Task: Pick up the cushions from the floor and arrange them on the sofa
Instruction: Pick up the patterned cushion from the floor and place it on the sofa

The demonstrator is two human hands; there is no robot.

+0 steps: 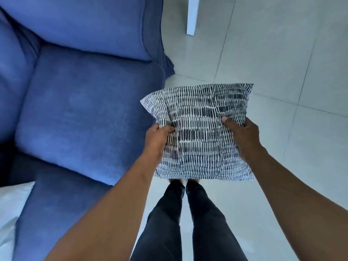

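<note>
A square cushion (199, 129) with a black-and-white dashed pattern hangs in the air above the pale tiled floor, just right of the sofa. My left hand (157, 137) grips its left edge and my right hand (243, 136) grips its right edge, thumbs pressed into the top face. The blue sofa (81, 113) fills the left half of the view, its seat cushion bare and its arm rising behind. My legs in dark trousers stand below the cushion.
A white furniture leg (193, 16) stands on the tiles (282, 63) at the top. Something white (11, 213) lies at the lower left, beside the sofa's front. Open tiled floor stretches to the right.
</note>
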